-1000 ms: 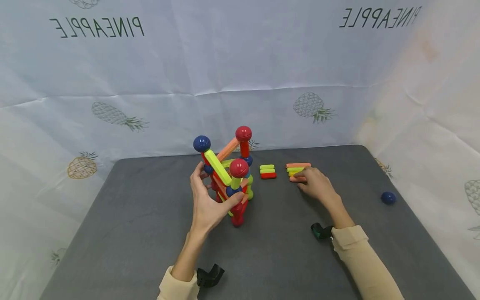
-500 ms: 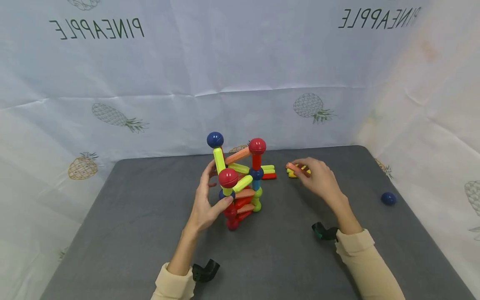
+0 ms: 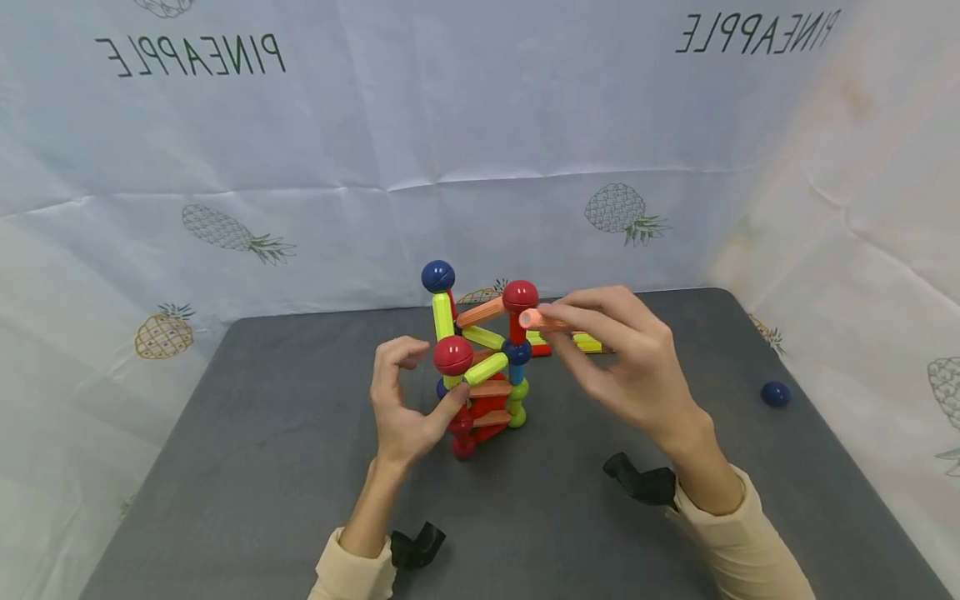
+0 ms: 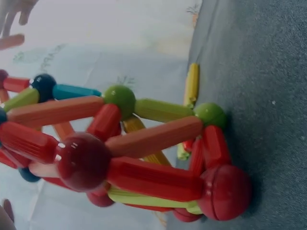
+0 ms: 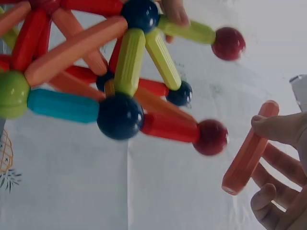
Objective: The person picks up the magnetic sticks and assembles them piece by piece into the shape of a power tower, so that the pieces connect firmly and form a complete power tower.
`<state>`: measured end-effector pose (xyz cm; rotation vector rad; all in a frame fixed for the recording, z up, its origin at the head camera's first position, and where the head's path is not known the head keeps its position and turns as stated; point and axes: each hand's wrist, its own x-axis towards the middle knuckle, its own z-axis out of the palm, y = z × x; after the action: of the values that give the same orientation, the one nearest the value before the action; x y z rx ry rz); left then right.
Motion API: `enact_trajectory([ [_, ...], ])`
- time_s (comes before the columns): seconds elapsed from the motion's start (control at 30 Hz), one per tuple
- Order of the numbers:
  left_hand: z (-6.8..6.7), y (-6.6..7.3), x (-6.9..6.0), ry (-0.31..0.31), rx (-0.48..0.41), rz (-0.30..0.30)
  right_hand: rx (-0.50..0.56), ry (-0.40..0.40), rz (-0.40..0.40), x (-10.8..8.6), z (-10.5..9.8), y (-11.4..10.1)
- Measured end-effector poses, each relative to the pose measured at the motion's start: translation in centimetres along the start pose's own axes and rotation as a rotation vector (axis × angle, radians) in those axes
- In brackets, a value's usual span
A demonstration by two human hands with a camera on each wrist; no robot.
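A tower of magnetic rods and balls (image 3: 491, 389) stands on the table, with a red ball (image 3: 453, 356), another red ball (image 3: 521, 296) and a blue ball (image 3: 438, 276) at its top. My left hand (image 3: 408, 417) is at its left side. The thumb lies against the near upright, while the bent fingers are apart from the tower. Between thumb and fingers, my right hand (image 3: 637, 367) pinches an orange magnetic rod (image 5: 249, 151). In the right wrist view this rod is slanted and apart from the red end ball (image 5: 211, 137).
Behind the tower lie loose rods (image 3: 538, 344), partly hidden. More yellow rods (image 3: 588, 342) lie behind my right hand. Near the right edge of the grey table (image 3: 285, 467) sits a loose blue ball (image 3: 776, 394). A printed cloth (image 3: 420, 242) hangs behind.
My right hand has picked up an orange rod and carried it left and up to the tower. The tower has shifted right and turned. My left fingers have come away from it.
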<state>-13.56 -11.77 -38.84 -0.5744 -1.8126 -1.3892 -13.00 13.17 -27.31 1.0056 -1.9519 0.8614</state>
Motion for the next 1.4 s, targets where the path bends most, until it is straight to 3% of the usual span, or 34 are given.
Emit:
enact_trajectory([
  [0.1, 0.1, 0.4, 0.3, 0.051, -0.023, 0.119, 0.001, -0.07, -0.055, 0.1, 0.8, -0.5],
  [0.17, 0.1, 0.7, 0.5, 0.052, -0.032, 0.15, 0.017, -0.101, -0.069, 0.1, 1.5, -0.7],
  [0.37, 0.0, 0.8, 0.5, 0.068, -0.037, 0.122, 0.025, -0.134, -0.094, -0.1, 3.3, -0.8],
  [0.67, -0.2, 0.6, 0.8, 0.056, -0.05, 0.167, -0.049, -0.173, -0.094, -0.6, 4.6, -0.8],
  [0.9, -0.3, 0.7, 0.7, 0.043, -0.038, 0.164, -0.082, -0.168, -0.045, -0.7, 5.3, -1.2],
  [1.13, -0.4, 0.7, 0.6, 0.044, -0.06, 0.173, -0.07, -0.184, -0.056, -0.7, 5.7, -1.4],
  [1.4, -0.3, 0.6, 0.3, 0.028, -0.038, 0.139, -0.05, -0.178, 0.024, -1.2, 6.0, -1.2],
])
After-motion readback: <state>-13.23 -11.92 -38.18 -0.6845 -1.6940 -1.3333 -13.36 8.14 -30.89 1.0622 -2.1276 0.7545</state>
